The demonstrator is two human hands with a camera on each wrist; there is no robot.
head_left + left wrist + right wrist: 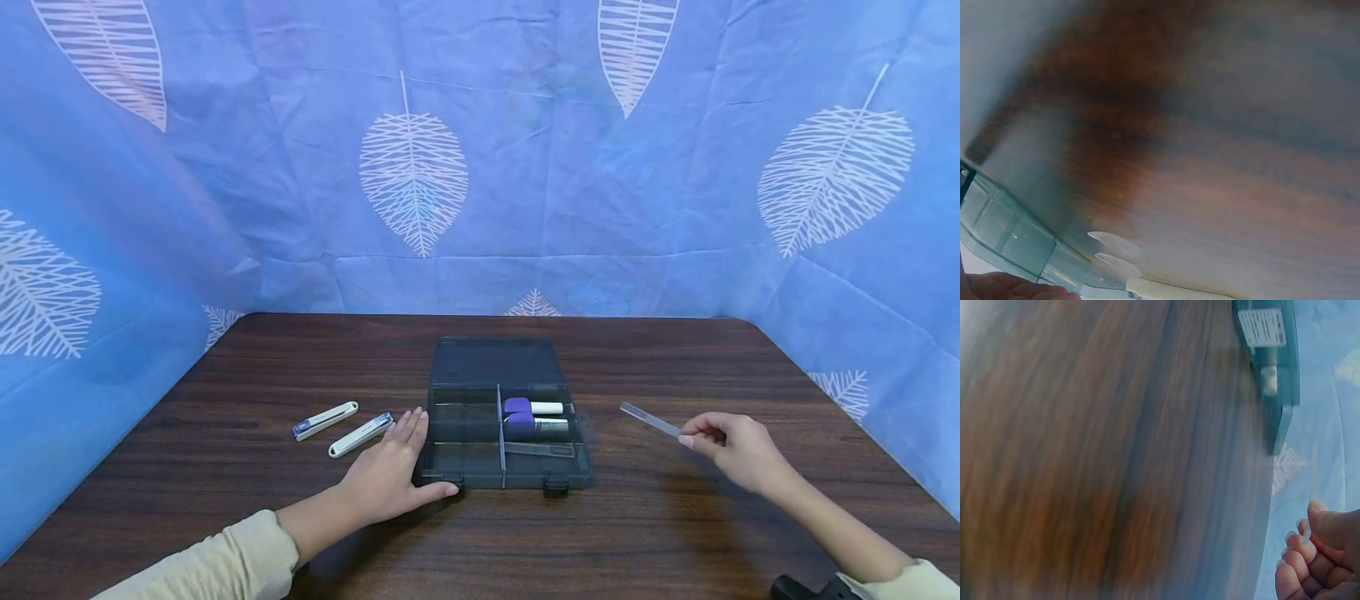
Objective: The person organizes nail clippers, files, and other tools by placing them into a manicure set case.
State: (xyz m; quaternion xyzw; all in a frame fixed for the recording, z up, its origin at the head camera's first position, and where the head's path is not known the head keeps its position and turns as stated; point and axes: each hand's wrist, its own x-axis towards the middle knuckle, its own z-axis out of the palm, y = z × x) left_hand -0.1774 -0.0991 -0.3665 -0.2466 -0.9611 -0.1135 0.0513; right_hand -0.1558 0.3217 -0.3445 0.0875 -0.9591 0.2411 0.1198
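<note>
A dark translucent compartment box [462, 482] sits on the table with its lid [491, 360] folded back. My left hand [390, 475] rests against the box's left side, fingers extended and thumb at its front corner. Off to the right, my right hand [738, 450] pinches one end of a clear plastic divider strip [648, 418] between thumb and fingers, holding it apart from the box. The right half of the box holds two small purple-and-white bottles [519, 427], side by side. Another clear strip [540, 450] lies in front of them.
Two nail clippers lie left of the box: one clipper [325, 421] farther out, the other clipper [360, 435] close to my left fingers. The brown wooden table [637, 533] meets blue leaf-patterned cloth [525, 208] at the back and sides.
</note>
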